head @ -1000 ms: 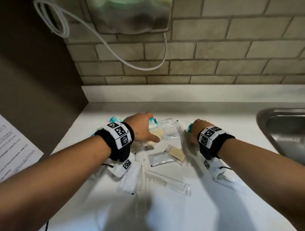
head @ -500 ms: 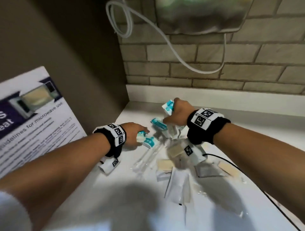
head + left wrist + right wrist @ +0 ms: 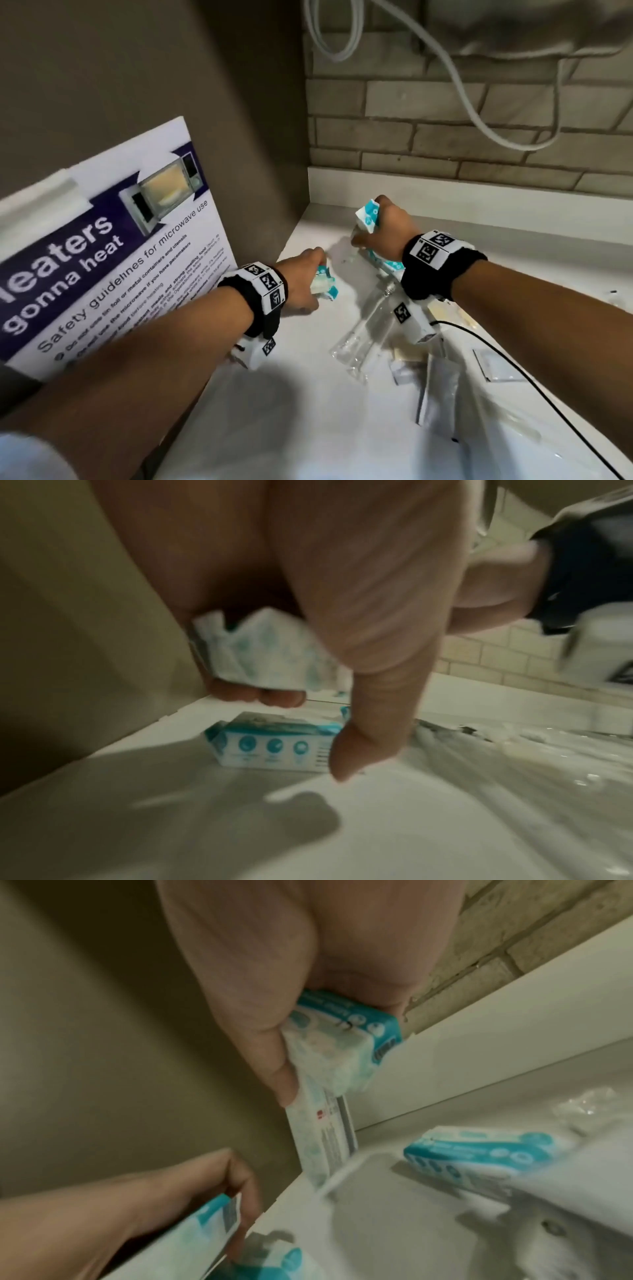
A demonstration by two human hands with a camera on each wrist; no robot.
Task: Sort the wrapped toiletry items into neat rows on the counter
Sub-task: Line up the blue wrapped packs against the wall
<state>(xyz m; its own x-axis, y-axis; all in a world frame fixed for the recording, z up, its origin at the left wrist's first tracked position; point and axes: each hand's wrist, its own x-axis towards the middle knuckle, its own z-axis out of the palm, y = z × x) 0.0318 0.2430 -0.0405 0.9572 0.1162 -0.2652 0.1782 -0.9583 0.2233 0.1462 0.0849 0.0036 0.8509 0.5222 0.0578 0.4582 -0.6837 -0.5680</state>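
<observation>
Much of the frame was motion-blurred, and print on the wrappers could not be read. In the head view the right hand [image 3: 385, 228] hid most of what it gripped; only the teal-and-white end of a wrapped packet [image 3: 368, 217] stuck out above the knuckles, near the back left corner of the white counter [image 3: 308, 428]. The right wrist view showed more: thumb and curled fingers clamped that packet [image 3: 342, 1039] together with a flatter white sachet [image 3: 322, 1139] hanging below it, its lower end at the counter edge. A further teal packet [image 3: 479, 1153] lay flat on the counter just beside. The left hand [image 3: 301, 281] was closed on another teal-and-white packet [image 3: 323, 286]; the left wrist view showed the fingers curled round its crumpled wrapper [image 3: 260, 653], thumb pointing down toward a boxed teal item [image 3: 274, 745] lying on the counter beneath. Clear plastic sleeves [image 3: 363, 329] and small flat sachets [image 3: 438, 387] lay scattered under and right of the right forearm, partly covered by the wrist camera; their contents were indistinct. A microwave safety poster [image 3: 113, 253] stood at left, cut off by the frame edge.
</observation>
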